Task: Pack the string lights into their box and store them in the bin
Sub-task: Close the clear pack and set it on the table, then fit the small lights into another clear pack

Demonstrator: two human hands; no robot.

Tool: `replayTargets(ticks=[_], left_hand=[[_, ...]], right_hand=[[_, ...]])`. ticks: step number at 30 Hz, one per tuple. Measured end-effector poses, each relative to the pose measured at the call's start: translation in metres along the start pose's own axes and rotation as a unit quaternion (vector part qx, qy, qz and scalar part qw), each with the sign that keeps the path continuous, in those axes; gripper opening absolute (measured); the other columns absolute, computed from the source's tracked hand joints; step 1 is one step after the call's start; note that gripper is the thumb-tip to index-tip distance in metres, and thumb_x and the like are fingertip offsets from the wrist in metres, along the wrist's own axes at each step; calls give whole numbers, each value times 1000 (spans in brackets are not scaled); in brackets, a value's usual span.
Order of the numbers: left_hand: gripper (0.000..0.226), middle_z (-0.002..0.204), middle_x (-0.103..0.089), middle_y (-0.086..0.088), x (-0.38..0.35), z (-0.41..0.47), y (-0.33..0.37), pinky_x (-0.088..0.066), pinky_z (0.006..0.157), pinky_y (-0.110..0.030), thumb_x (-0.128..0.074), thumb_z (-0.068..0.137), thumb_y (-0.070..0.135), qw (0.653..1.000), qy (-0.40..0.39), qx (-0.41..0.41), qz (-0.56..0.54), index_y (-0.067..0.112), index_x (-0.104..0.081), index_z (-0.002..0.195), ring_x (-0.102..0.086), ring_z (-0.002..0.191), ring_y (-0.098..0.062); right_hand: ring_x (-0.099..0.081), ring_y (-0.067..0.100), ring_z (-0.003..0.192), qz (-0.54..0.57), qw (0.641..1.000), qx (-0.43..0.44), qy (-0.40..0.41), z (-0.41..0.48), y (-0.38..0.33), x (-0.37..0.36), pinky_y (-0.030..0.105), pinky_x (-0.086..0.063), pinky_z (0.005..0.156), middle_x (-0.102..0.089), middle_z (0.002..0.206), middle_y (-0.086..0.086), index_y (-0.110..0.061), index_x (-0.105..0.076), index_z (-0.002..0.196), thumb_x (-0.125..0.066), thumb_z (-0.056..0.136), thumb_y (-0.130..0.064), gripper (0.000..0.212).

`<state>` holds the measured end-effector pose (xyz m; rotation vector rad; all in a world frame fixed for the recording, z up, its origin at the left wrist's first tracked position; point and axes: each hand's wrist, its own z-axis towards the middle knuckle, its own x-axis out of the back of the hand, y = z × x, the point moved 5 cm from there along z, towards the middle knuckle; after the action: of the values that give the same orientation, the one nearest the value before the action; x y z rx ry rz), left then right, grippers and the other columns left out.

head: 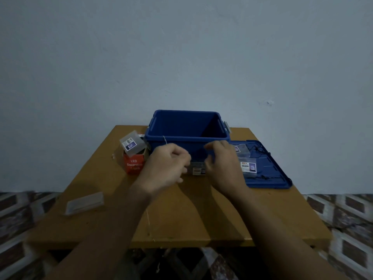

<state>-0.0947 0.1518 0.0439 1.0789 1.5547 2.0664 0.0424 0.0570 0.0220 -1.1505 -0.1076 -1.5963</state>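
Task is judged early-stage. The bin (181,124) is seen open and upright at the back centre of the table (191,215), with nothing made out inside; its lid (279,179) is laid flat just to the right, with clear labelled packets (249,167) and some dark cord on it. The red box (134,165), marked LED Decorative Lights, is stood left of the bin with its top open and a clear packet (132,145) perched in or on it. The string lights (164,139) are not boxed: a thin pale wire is seen running from the bin's near rim down to the left hand (167,166), and more is trailed across the table towards the near edge. Both hands are held apart in front of the bin with fingers curled. The left is judged pinched on the wire; whether anything is gripped by the right hand (222,166) cannot be told. A small labelled grey item (198,169) is seen between them, identity unclear. A clear plastic piece (84,203) is left at the table's near left. Still outstanding: wire to be gathered, boxed, box closed, dropped in the bin, lid presumably refitted.
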Motion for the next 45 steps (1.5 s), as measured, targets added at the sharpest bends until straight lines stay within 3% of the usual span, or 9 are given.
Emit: replayTargets(ticks=[6, 9, 13, 22, 29, 32, 38, 43, 45], left_hand=[[10, 92, -64, 1, 46, 11, 3, -59, 69, -36, -55, 100, 27, 989, 123, -11, 86, 22, -63, 98, -65, 83, -16], [16, 92, -66, -7, 44, 13, -20, -57, 79, -44, -55, 99, 24, 989, 79, 72, 98, 14, -66, 93, -64, 85, -23], [18, 89, -62, -7, 33, 8, -44, -44, 68, -34, -58, 98, 23, 987, 7, 149, 51, 8, -68, 97, -57, 76, -20], [14, 87, -71, -5, 55, 6, -26, -44, 59, -20, -55, 101, 18, 994, 43, 96, 15, 16, -69, 99, -64, 77, -12], [17, 69, -70, -1, 91, -6, 14, -49, 57, -23, -61, 96, 19, 993, 107, 23, -35, 11, -73, 88, -63, 62, -10], [18, 65, -69, -1, 105, -20, 32, -52, 55, -23, -61, 95, 16, 990, 123, 0, -64, 7, -73, 86, -61, 57, -8], [18, 66, -69, -4, 109, -49, 50, -52, 59, -29, -61, 94, 15, 988, 116, -22, -101, 3, -73, 88, -63, 61, -13], [16, 67, -69, -5, 95, -70, 50, -50, 63, -32, -62, 93, 14, 988, 98, -14, -116, 2, -72, 90, -63, 62, -14], [15, 71, -71, -7, 87, -78, 46, -52, 67, -35, -63, 93, 16, 990, 78, -6, -119, 4, -72, 90, -65, 67, -18]], right_hand=[[-42, 26, 124, -162, 971, 168, -52, 41, -39, -10, 43, -39, 99, -52, 137, 4, -20, -48, 138, -52, 97, -26, 41], [-35, 29, 132, -241, 937, 230, -105, 55, -53, -28, 46, -34, 106, -42, 146, 5, -26, -29, 152, -54, 97, -30, 60], [-32, 31, 136, -288, 916, 237, -149, 67, -61, -50, 52, -32, 109, -38, 150, 7, -27, -15, 157, -58, 97, -39, 74], [-44, 28, 124, -192, 948, 195, -160, 74, -81, -59, 51, -36, 102, -53, 134, 7, -30, -38, 148, -31, 106, -47, 46], [-56, 33, 113, -23, 991, 72, -112, 101, -82, -24, 55, -46, 93, -63, 123, 10, -21, -56, 127, -31, 106, -48, 43], [-60, 34, 104, 23, 992, 64, -111, 106, -85, -1, 48, -50, 89, -67, 118, 14, -13, -60, 120, -33, 106, -48, 46], [-57, 32, 80, 11, 992, 69, -105, 88, -91, 47, 36, -42, 69, -58, 78, 7, -13, -54, 83, -34, 106, -49, 47], [-72, 32, 71, 59, 987, 53, -142, 57, -96, 81, 42, -61, 62, -68, 82, 8, -3, -65, 99, -51, 104, -29, 30], [-73, 23, 62, 105, 982, 37, -152, 41, -99, 96, 31, -61, 56, -68, 81, 10, -2, -64, 98, -49, 105, -23, 27]])
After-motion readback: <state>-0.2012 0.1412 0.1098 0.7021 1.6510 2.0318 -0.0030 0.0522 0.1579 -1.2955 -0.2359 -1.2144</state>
